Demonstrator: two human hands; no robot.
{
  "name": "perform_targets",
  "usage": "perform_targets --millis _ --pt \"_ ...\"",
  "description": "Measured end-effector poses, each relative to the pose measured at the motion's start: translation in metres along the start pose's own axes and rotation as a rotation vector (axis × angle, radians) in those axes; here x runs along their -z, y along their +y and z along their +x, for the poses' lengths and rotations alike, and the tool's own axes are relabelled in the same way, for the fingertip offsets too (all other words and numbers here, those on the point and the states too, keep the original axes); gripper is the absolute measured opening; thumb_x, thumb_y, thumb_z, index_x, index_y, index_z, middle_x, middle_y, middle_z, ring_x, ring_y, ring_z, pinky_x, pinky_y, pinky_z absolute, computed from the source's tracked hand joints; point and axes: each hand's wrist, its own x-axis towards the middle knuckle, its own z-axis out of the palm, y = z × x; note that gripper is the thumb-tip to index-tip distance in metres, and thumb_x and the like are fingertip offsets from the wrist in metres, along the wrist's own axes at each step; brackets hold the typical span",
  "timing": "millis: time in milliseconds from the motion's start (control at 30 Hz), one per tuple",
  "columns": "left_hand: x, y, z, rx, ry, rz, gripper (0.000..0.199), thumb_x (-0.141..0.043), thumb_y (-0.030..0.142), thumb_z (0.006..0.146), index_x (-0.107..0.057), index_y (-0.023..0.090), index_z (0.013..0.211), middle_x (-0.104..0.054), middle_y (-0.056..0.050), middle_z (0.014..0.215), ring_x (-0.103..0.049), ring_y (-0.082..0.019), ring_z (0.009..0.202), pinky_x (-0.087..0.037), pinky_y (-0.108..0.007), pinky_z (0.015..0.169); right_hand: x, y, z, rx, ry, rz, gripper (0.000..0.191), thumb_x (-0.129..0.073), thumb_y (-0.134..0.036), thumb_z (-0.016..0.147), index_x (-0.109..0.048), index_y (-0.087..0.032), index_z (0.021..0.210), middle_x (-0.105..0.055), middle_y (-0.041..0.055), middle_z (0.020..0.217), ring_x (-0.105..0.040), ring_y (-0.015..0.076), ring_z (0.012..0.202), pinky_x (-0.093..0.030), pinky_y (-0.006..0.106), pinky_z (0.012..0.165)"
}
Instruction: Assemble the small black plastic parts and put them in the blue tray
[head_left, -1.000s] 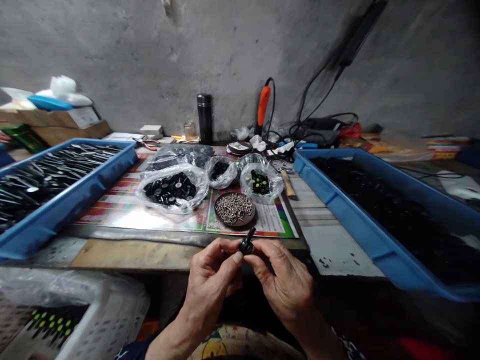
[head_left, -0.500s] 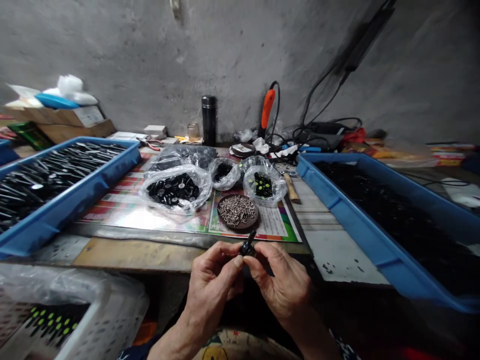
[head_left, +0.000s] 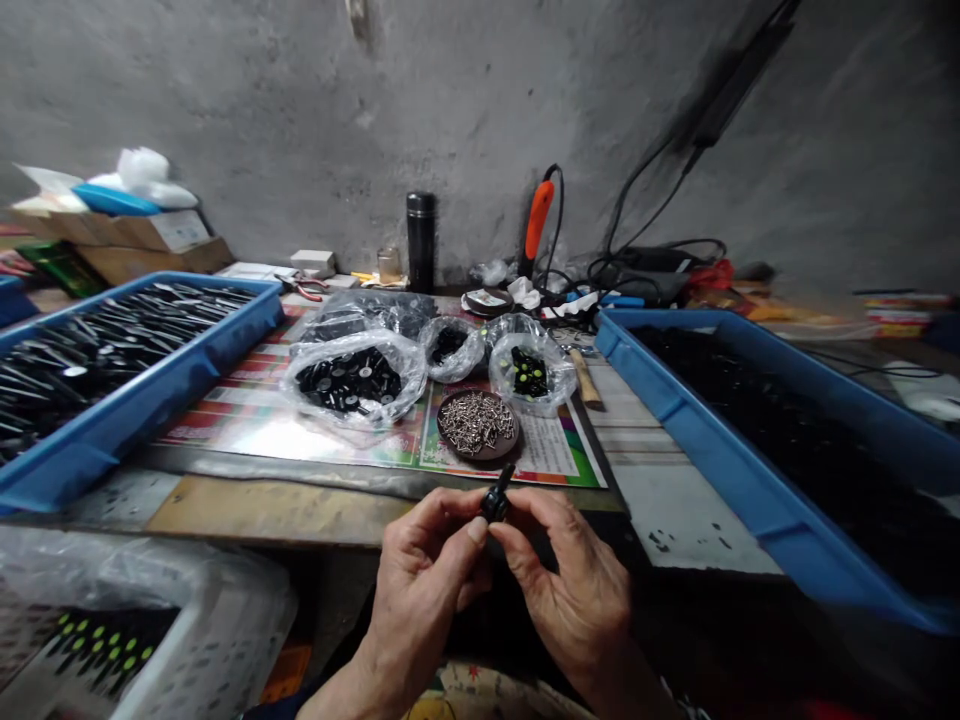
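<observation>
Between the fingertips of both hands is a small black part (head_left: 496, 503) with a rounded head and a thin stem pointing up and away. My left hand (head_left: 427, 575) pinches it from the left with thumb and forefinger. From the right, my right hand (head_left: 570, 575) closes thumb and fingertip on the same part. Just beyond the hands stands a round brown dish (head_left: 501, 452) full of small metal pins (head_left: 472, 420). Behind it are plastic-lined bowls: one of black parts with round discs (head_left: 349, 380), one of small black pieces (head_left: 448, 343), one of black and lime-green pieces (head_left: 528, 372).
A blue tray (head_left: 142, 400) of long black pieces lies left, another blue tray (head_left: 697, 420) of dark parts right. A wooden handle (head_left: 586, 382), black flask (head_left: 421, 240) and orange-handled tool (head_left: 538, 220) stand farther back. A white basket (head_left: 225, 610) sits below the table's left edge.
Both hands keep their hold on the black part, shifting only slightly. The right hand's fingers sit a little differently on it. The whole view has moved very slightly.
</observation>
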Motion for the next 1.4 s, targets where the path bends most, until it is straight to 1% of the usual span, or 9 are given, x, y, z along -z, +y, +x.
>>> perform_targets --millis 533,667,767,900,1033,1133,1233,1300,1400 --pt "0.001 -0.003 0.002 -0.018 0.015 -0.017 0.032 -0.085 0.040 0.074 -0.072 0.015 0.090 -0.056 0.004 0.061 -0.044 -0.003 0.044 -0.033 -0.011 0.039 -0.001 0.008 0.006 0.054 -0.052 -0.023 0.026 -0.048 -0.035 0.112 -0.059 -0.016 0.098 -0.065 0.0020 0.079 -0.065 0.0153 0.065 -0.049 0.024 0.062" --pt "0.001 -0.003 0.001 -0.008 -0.002 -0.051 0.031 -0.085 0.039 0.075 -0.072 0.015 0.091 -0.055 0.005 0.060 -0.043 -0.002 0.043 -0.032 -0.011 0.040 -0.006 0.005 0.005 0.007 0.017 -0.032 0.023 -0.050 -0.037 0.111 -0.058 -0.016 0.107 -0.065 0.0021 0.080 -0.063 0.0144 0.061 -0.051 0.023 0.062" --pt "0.001 -0.002 0.000 -0.013 -0.016 -0.058 0.029 -0.083 0.037 0.077 -0.073 0.016 0.092 -0.054 0.005 0.060 -0.043 -0.003 0.044 -0.032 -0.011 0.041 -0.008 0.002 0.003 0.000 0.053 -0.055 0.021 -0.050 -0.036 0.111 -0.058 -0.017 0.110 -0.067 0.0032 0.085 -0.067 0.0157 0.067 -0.054 0.022 0.068" --pt "0.002 -0.001 -0.001 -0.014 0.002 -0.050 0.027 -0.082 0.037 0.078 -0.073 0.016 0.093 -0.056 0.004 0.063 -0.044 -0.003 0.046 -0.034 -0.011 0.042 -0.006 0.000 0.004 0.013 0.007 -0.030 0.019 -0.049 -0.034 0.111 -0.059 -0.018 0.108 -0.069 0.0040 0.090 -0.070 0.0167 0.079 -0.054 0.022 0.077" --pt "0.004 0.000 0.001 -0.028 0.011 -0.022 0.029 -0.083 0.038 0.077 -0.073 0.016 0.092 -0.058 0.003 0.064 -0.045 -0.003 0.045 -0.034 -0.011 0.041 -0.004 0.000 0.008 -0.005 -0.038 0.029 0.018 -0.050 -0.033 0.111 -0.058 -0.018 0.107 -0.069 0.0033 0.090 -0.069 0.0150 0.072 -0.054 0.021 0.069" --pt "0.004 0.000 0.003 -0.023 0.016 -0.018 0.033 -0.085 0.041 0.074 -0.073 0.015 0.090 -0.057 0.003 0.063 -0.045 -0.003 0.044 -0.033 -0.012 0.039 -0.004 0.004 0.011 -0.002 -0.048 0.025 0.022 -0.050 -0.035 0.111 -0.058 -0.018 0.098 -0.066 0.0019 0.081 -0.066 0.0154 0.065 -0.051 0.022 0.060" --pt "0.003 0.001 0.005 -0.029 0.012 -0.026 0.033 -0.085 0.041 0.073 -0.072 0.015 0.090 -0.056 0.004 0.061 -0.044 -0.003 0.043 -0.032 -0.012 0.038 -0.004 0.010 0.013 -0.007 -0.071 0.035 0.028 -0.049 -0.038 0.111 -0.057 -0.019 0.091 -0.065 0.0006 0.076 -0.066 0.0156 0.064 -0.049 0.023 0.059" --pt "0.003 0.001 0.005 -0.032 0.012 -0.022 0.032 -0.085 0.041 0.074 -0.072 0.015 0.090 -0.057 0.004 0.062 -0.044 -0.003 0.042 -0.032 -0.012 0.038 -0.003 0.011 0.012 -0.061 -0.066 0.054 0.029 -0.049 -0.043 0.111 -0.058 -0.019 0.099 -0.064 -0.0003 0.076 -0.065 0.0147 0.062 -0.050 0.022 0.058" --pt "0.004 0.002 0.005 -0.019 0.033 -0.011 0.035 -0.085 0.041 0.073 -0.073 0.014 0.091 -0.061 0.002 0.066 -0.044 -0.002 0.042 -0.032 -0.012 0.039 -0.004 0.010 0.010 -0.192 -0.102 0.156 0.039 -0.051 -0.053 0.107 -0.053 -0.018 0.124 -0.063 -0.0014 0.078 -0.065 0.0137 0.061 -0.051 0.019 0.055"
